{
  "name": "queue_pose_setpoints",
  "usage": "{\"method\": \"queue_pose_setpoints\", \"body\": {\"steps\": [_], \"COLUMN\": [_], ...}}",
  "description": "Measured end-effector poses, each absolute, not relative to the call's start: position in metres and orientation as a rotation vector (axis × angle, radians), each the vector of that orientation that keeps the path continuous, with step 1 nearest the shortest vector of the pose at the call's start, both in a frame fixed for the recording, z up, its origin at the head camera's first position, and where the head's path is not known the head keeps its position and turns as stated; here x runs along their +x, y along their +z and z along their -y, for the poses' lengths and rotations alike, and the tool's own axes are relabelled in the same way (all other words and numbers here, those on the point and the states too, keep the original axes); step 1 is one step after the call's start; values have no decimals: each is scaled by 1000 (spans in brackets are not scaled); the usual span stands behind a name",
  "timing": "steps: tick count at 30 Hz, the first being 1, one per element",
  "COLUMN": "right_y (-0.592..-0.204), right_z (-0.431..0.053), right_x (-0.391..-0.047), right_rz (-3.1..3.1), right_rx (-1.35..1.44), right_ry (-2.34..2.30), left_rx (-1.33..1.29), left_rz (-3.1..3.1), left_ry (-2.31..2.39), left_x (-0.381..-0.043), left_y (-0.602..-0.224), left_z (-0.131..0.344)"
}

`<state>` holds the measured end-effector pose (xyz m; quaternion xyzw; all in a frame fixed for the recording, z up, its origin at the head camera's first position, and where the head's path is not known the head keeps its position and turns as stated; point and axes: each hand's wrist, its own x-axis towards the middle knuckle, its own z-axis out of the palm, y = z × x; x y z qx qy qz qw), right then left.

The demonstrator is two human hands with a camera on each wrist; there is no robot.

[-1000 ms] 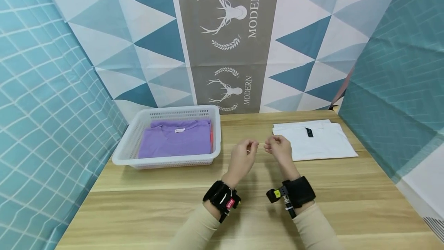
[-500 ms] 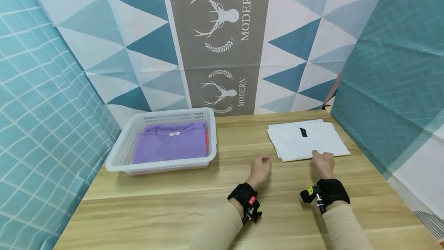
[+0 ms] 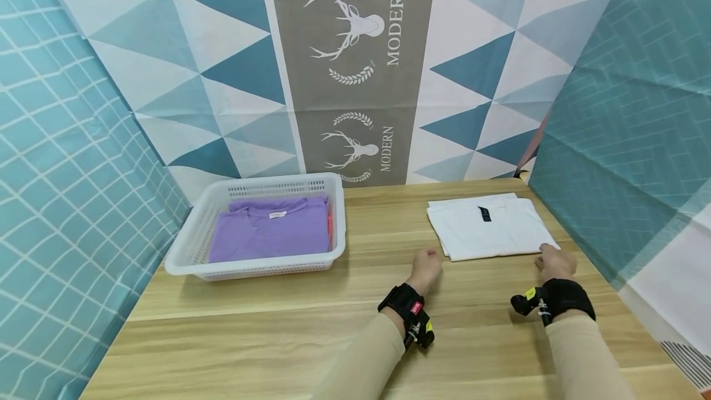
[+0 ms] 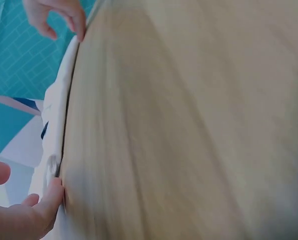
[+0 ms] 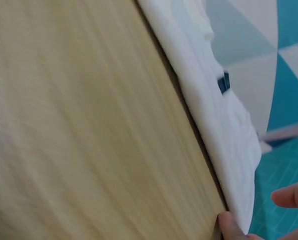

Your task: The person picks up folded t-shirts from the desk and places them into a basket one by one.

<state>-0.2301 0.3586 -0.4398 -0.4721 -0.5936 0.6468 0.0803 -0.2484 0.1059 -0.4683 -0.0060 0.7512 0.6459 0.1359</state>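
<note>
A folded white shirt with a black neck label lies at the back right of the table. At its front left corner is my left hand; in the left wrist view, one fingertip of that hand meets the shirt's edge while another digit stands apart. My right hand is at the front right corner. The right wrist view shows a fingertip right at the fabric's lower edge, with a wide gap to the other digit. Neither hand grips the fabric.
A white plastic basket stands on the left, holding a folded purple shirt with a strip of red fabric beside it. Patterned cloth hangs behind the wooden table, with teal cloth at both sides.
Both hands, earlier close together left of the white shirt, have moved apart. The right went rightward along the front edge to the far corner; the left moved right and down to the near corner.
</note>
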Motion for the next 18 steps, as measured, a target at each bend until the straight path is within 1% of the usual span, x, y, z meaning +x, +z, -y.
{"method": "queue_pose_setpoints", "body": {"steps": [7,13,18], "right_y": [-443,-453,-463], "right_z": [-381,-392,-399], "right_x": [-237,-236,-237], "right_rz": [1442,1398,1384], "right_rx": [-1408,-1377,-1307], "right_ry": [2115,2185,2243], "left_rx": [-91,-117,-134], "left_rz": [-2126,-2188,-2415], "left_ry": [1903,1868,1775], "left_x": [-256,-267,-271], "left_y": [-463,-466,-473], "left_z": [-120,-127,-131]}}
